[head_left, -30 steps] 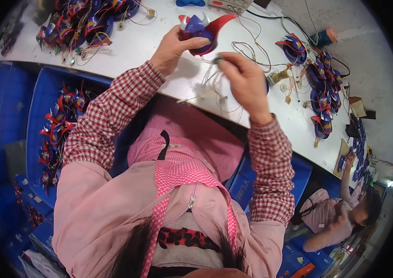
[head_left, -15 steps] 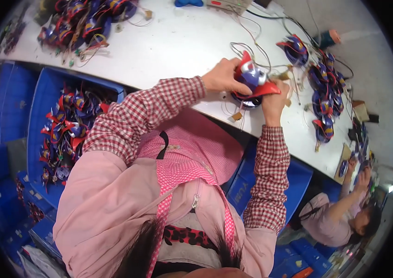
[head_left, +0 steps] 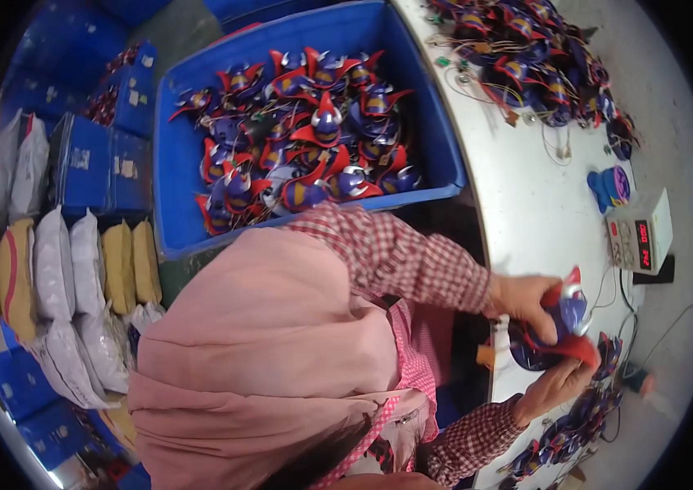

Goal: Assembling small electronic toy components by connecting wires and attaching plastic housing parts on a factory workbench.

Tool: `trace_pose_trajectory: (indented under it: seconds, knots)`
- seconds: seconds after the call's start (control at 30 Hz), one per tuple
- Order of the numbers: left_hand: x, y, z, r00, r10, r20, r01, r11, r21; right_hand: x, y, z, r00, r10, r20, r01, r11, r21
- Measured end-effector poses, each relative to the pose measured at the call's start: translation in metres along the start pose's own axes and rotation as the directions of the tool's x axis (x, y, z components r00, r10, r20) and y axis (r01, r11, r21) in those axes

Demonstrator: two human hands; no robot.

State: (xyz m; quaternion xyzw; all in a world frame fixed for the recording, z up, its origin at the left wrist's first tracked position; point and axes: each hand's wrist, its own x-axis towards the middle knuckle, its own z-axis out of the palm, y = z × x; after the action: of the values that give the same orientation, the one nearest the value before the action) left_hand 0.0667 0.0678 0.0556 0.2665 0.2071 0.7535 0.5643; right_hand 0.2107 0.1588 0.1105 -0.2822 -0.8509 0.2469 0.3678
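Note:
A dark blue, red and silver plastic toy part with wires is held between both hands above the right side of the white table. My left hand grips its body, the thumb across the blue side. At the red lower flap of the same part, my right hand has its fingers closed. A small yellowish connector hangs on a wire beside the part's dark round base. Checked sleeves cover both my forearms.
Left of the table stands a blue bin full of similar parts. A heap of wired parts lies at the far end, more parts at the near end. A power supply box and a blue object stand near the wall.
The view has swung to the left, bringing the blue bin and the power supply box into sight. Both hands still hold the toy part, which has turned a little.

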Motion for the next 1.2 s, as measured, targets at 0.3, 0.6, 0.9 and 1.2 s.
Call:
trace_pose_trajectory:
  seconds: [0.3, 0.6, 0.9, 1.2]
  knots:
    - [-0.153, 0.195, -0.113, 0.878, 0.267, -0.397, -0.085, 0.904, 0.420, 0.002, -0.061, 0.067, 0.782, 0.177, 0.598, -0.446, 0.828, 0.338]
    - [-0.208, 0.171, -0.267, 0.910, 0.159, -0.384, 0.226, 0.586, 0.778, -0.046, -0.025, 0.095, 0.686, 0.203, 0.699, -0.405, 0.904, 0.136]
    - [-0.231, 0.174, -0.276, 0.980, 0.119, -0.160, 0.199, -0.590, 0.782, -0.055, 0.009, 0.019, 0.887, 0.092, 0.452, -0.190, 0.966, 0.177]
    - [0.013, 0.090, -0.042, 0.993, -0.112, 0.031, -0.023, 0.065, 0.998, -0.063, 0.126, -0.112, 0.799, 0.565, -0.207, -0.366, 0.729, 0.578]
